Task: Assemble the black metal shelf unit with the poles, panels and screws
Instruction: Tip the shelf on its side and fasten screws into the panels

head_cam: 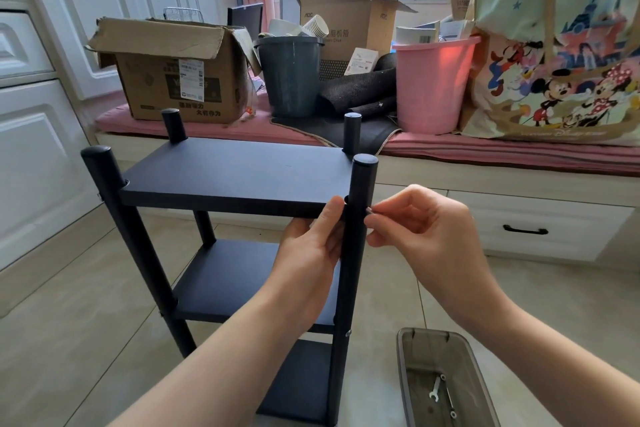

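Observation:
The black shelf unit stands upright on the tiled floor, with a top panel (235, 173), a middle panel (228, 277) and a bottom panel (298, 378) between four poles. My left hand (311, 246) holds the front right corner of the top panel from below, thumb against the front right pole (356, 236). My right hand (419, 222) pinches a small screw (370, 211) at the right side of that pole, level with the top panel. A screw head (348, 333) shows lower on the same pole.
A clear grey tray (446, 381) on the floor at the lower right holds a small wrench (435, 388) and loose hardware. Behind, a window bench carries cardboard boxes (173, 73), a grey bucket (291, 76), a pink bucket (433, 83) and a printed bag (561, 55). White cabinets stand left.

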Tool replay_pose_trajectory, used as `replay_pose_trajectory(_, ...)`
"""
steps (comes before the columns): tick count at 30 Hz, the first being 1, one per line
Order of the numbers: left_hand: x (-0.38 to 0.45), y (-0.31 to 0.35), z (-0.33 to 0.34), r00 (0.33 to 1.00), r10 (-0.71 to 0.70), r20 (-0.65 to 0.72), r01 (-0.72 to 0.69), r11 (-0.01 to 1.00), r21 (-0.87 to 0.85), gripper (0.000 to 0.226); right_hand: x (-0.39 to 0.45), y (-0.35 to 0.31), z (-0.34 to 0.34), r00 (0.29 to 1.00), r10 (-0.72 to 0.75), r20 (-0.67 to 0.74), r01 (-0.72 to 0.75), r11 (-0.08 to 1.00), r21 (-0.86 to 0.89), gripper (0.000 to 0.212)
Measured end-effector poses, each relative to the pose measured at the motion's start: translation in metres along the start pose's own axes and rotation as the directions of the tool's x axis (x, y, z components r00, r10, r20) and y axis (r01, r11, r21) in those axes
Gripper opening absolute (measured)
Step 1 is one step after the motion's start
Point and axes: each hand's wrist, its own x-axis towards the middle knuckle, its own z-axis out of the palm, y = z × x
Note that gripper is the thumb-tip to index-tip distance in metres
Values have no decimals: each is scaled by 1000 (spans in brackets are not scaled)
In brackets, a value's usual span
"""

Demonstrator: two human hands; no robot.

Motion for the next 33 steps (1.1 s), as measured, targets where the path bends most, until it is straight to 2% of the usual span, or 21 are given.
replay_pose_trajectory(10, -1, -1, 1, 1000, 14, 13, -14, 1000, 8, 41, 0, -2, 5, 999, -22, -45, 19, 997, -73, 13)
replay_pose_trajectory(14, 0, -2, 2, 1000, 17, -1, -17, 1000, 16, 50, 0, 0, 5, 972, -234, -3, 218, 910, -352, 13)
replay_pose_trajectory(15, 0, -2, 1, 1000, 18, -1, -18, 1000, 19, 52, 0, -1, 5, 971, -238, -12, 217, 902, -372, 15)
replay_pose_trajectory(19, 1, -3, -1, 1000, 20, -3, -20, 1000, 15, 54, 2, -3, 5, 986, -163, -40, 141, 936, -322, 17)
replay_pose_trajectory(25, 1, -3, 0, 1000, 24, 5, -24, 1000, -6, 51, -2, 0, 4, 984, -177, -35, 152, 918, -366, 13)
replay_pose_trajectory(33, 3, -5, 0, 1000, 28, 8, -28, 1000, 7, 46, -1, -1, 3, 990, -133, -37, 116, 948, -295, 8)
